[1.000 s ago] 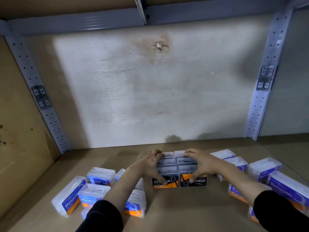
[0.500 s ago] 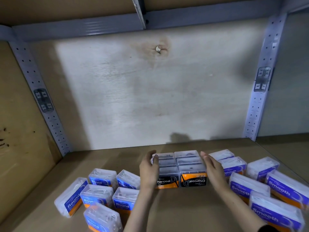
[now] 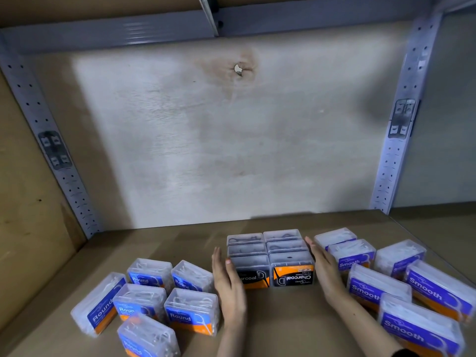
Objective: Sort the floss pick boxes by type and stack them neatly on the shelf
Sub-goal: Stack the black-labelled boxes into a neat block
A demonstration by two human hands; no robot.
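Several black-and-orange Charcoal floss pick boxes (image 3: pixel 292 269) stand in two tight rows at the middle of the brown shelf board (image 3: pixel 278 320). My left hand (image 3: pixel 228 284) lies flat against the left side of that block, fingers straight. On the block's right side my right hand (image 3: pixel 325 273) is held flat, fingers extended. Several blue Round boxes (image 3: pixel 192 309) cluster loosely at the left. At the right lie several purple Smooth boxes (image 3: pixel 378 287), some tilted. Neither hand holds a box.
A pale plywood back panel (image 3: pixel 231 140) closes the shelf behind the boxes. Grey perforated uprights (image 3: pixel 394 155) stand at both back corners, and a grey beam (image 3: pixel 309 19) runs overhead. A cardboard wall (image 3: pixel 23 202) bounds the left side.
Both hands came off the top of the Charcoal boxes and went flat against the block's two sides. The camera pulled back, so more Round and Smooth boxes show.
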